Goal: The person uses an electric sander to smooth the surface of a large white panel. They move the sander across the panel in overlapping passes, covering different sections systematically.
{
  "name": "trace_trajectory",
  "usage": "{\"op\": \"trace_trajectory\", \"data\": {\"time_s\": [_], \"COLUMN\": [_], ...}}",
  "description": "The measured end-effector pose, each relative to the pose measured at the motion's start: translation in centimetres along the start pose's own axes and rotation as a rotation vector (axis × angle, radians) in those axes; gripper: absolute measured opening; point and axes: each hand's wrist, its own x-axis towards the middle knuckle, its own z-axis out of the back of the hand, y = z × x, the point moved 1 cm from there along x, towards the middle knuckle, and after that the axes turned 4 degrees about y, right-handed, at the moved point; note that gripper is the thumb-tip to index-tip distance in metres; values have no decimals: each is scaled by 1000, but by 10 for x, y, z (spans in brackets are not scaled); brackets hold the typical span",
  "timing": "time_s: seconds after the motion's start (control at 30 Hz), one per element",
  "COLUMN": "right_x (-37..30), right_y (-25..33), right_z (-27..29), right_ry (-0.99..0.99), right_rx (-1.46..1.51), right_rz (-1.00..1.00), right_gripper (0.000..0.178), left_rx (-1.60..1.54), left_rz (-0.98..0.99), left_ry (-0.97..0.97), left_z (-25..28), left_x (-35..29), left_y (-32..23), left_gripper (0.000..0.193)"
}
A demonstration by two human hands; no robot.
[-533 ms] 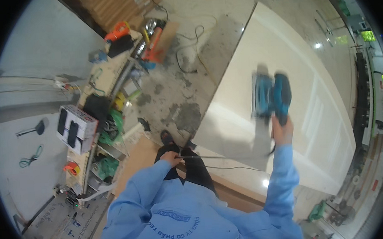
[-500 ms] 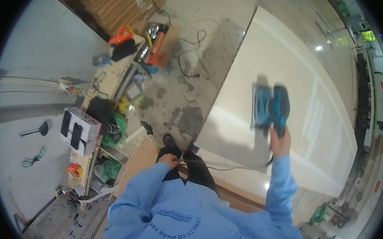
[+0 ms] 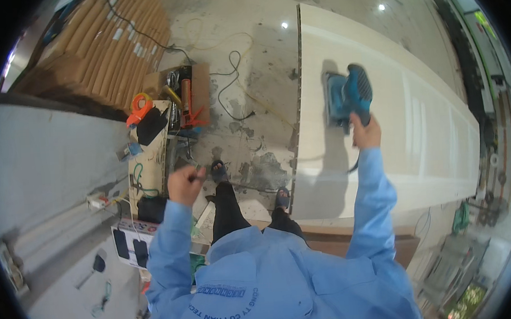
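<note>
My right hand (image 3: 366, 131) is wrapped around the rear grip of a teal and black electric sander (image 3: 355, 92). The sander's square pad rests on or just over a long cream-white panel (image 3: 396, 157), whose surface shows paler smoothed bands. A short piece of the sander's cord shows beside my right wrist. My left hand (image 3: 187, 185) is raised over the side of the workbench, fingers closed. A thin dark power cord (image 3: 251, 188) runs across the floor toward it; the exact grip is hidden.
The narrow bench (image 3: 150, 157) at left carries orange tape (image 3: 140, 108) and a printed box (image 3: 133, 240). An orange caulking gun (image 3: 188, 102) lies in an open carton. Stacked brown cardboard (image 3: 114, 57) stands behind. A loose plug cord (image 3: 232, 96) lies on the stained floor.
The sander has moved away from me and slightly left over the panel. My left hand has swung left and up, away from my knees. My view and stance have turned.
</note>
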Motion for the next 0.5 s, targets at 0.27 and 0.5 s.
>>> {"op": "trace_trajectory", "data": {"time_s": [0.27, 0.5], "right_x": [11, -127], "right_y": [-15, -27], "right_z": [10, 20], "right_ry": [-137, -330], "right_rx": [283, 396], "right_rz": [-275, -571], "right_gripper": [34, 34], "left_rx": [156, -40], "left_rz": [-356, 534], "left_ry": [-221, 68], "left_z": [52, -19], "left_x": [265, 387], "left_y": [-21, 113], "left_gripper": [33, 31]}}
